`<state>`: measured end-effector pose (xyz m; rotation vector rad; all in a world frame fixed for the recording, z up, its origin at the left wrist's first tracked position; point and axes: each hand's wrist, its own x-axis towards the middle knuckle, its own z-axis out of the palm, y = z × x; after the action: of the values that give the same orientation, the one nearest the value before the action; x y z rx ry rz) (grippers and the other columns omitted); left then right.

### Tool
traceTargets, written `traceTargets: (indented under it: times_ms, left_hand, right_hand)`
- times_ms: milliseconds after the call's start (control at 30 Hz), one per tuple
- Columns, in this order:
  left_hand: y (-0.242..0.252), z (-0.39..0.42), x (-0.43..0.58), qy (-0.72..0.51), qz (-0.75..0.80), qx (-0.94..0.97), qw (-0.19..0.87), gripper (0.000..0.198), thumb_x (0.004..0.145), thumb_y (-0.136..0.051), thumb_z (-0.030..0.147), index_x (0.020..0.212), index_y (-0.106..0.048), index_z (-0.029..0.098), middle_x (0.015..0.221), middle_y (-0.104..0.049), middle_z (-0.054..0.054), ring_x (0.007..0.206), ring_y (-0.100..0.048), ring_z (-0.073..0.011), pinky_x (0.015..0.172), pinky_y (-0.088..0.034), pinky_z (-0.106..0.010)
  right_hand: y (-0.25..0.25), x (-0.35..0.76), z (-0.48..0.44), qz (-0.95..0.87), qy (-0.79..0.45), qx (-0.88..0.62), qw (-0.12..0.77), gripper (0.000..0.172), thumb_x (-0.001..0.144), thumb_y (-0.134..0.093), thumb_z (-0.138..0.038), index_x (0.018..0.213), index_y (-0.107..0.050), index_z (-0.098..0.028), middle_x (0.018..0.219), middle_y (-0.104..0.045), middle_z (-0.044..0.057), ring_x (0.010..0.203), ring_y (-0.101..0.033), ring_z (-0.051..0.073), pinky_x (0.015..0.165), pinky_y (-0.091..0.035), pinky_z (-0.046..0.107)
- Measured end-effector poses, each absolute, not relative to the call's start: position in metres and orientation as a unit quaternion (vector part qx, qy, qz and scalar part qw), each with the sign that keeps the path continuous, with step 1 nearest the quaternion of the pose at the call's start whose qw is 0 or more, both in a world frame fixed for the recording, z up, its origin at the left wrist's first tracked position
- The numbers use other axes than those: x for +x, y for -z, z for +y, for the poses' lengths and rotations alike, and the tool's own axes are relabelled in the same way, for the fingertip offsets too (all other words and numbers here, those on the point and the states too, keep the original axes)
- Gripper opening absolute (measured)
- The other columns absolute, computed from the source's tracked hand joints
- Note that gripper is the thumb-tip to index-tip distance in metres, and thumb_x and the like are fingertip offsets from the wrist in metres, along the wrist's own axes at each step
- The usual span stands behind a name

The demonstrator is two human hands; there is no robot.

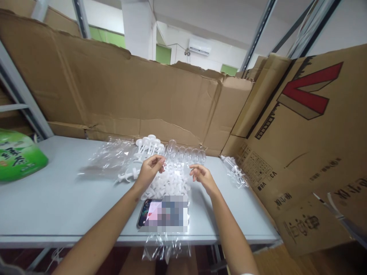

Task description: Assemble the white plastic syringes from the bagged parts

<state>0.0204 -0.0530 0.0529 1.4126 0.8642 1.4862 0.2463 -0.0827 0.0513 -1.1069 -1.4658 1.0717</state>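
Above a heap of small white plastic parts, my left hand has its thumb and fingers pinched together; whatever is between them is too small to name. My right hand hovers at the right side of the heap, fingers loosely bent and apart, with nothing visible in it. Behind the hands stand white plunger-like pieces and a row of clear plastic cups. A phone, partly blurred out, lies in front of the heap, with clear plastic film hanging over the table edge.
Clear plastic bags lie at the back left, near a green package. Another bag of white parts rests on the right of the grey table. Cardboard walls enclose the back and right side.
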Motion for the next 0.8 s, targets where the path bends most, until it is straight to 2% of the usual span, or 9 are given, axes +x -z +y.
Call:
traceTargets:
  times_ms: [100, 233, 433, 567, 800]
  left_hand:
    - [-0.050, -0.055, 0.027, -0.564, 0.349, 0.581, 0.472, 0.024, 0.072, -0.061, 0.038, 0.081, -0.057, 0.016, 0.061, -0.055, 0.003, 0.051, -0.052, -0.0094, 0.052, -0.041, -0.022]
    - [-0.043, -0.055, 0.034, -0.540, 0.353, 0.575, 0.503, 0.028, 0.068, -0.064, 0.040, 0.081, -0.057, 0.015, 0.063, -0.058, 0.001, 0.051, -0.053, -0.0099, 0.052, -0.042, -0.023]
    - [-0.041, -0.053, 0.032, -0.554, 0.351, 0.558, 0.509, 0.028, 0.074, -0.057, 0.043, 0.078, -0.055, 0.015, 0.066, -0.062, -0.002, 0.052, -0.055, -0.0105, 0.053, -0.042, -0.023]
    - [-0.044, -0.053, 0.029, -0.569, 0.365, 0.570, 0.467, 0.026, 0.074, -0.058, 0.040, 0.068, -0.053, 0.015, 0.062, -0.060, -0.001, 0.052, -0.053, -0.0096, 0.054, -0.041, -0.022]
    - [-0.044, -0.052, 0.027, -0.589, 0.394, 0.588, 0.390, 0.023, 0.075, -0.056, 0.038, 0.070, -0.053, 0.017, 0.057, -0.057, 0.001, 0.055, -0.055, -0.0113, 0.058, -0.045, -0.023]
  right_hand:
    - [-0.047, 0.244, -0.079, -0.543, -0.398, -0.471, 0.570, 0.031, 0.070, -0.058, -0.049, 0.075, -0.058, -0.018, 0.064, -0.055, -0.001, 0.049, -0.045, 0.008, 0.049, -0.035, 0.023]
    - [-0.041, 0.241, -0.077, -0.517, -0.379, -0.491, 0.590, 0.028, 0.068, -0.061, -0.045, 0.064, -0.052, -0.019, 0.054, -0.048, -0.003, 0.047, -0.040, 0.009, 0.048, -0.035, 0.023]
    - [-0.040, 0.240, -0.077, -0.505, -0.359, -0.498, 0.606, 0.025, 0.070, -0.060, -0.041, 0.062, -0.051, -0.019, 0.054, -0.047, -0.003, 0.049, -0.040, 0.008, 0.051, -0.034, 0.023]
    - [-0.042, 0.240, -0.079, -0.509, -0.346, -0.493, 0.615, 0.025, 0.071, -0.060, -0.040, 0.062, -0.051, -0.018, 0.054, -0.046, -0.003, 0.050, -0.040, 0.009, 0.052, -0.035, 0.024]
    - [-0.038, 0.242, -0.075, -0.538, -0.349, -0.465, 0.611, 0.027, 0.073, -0.057, -0.045, 0.067, -0.052, -0.019, 0.058, -0.051, -0.001, 0.051, -0.046, 0.011, 0.054, -0.038, 0.026]
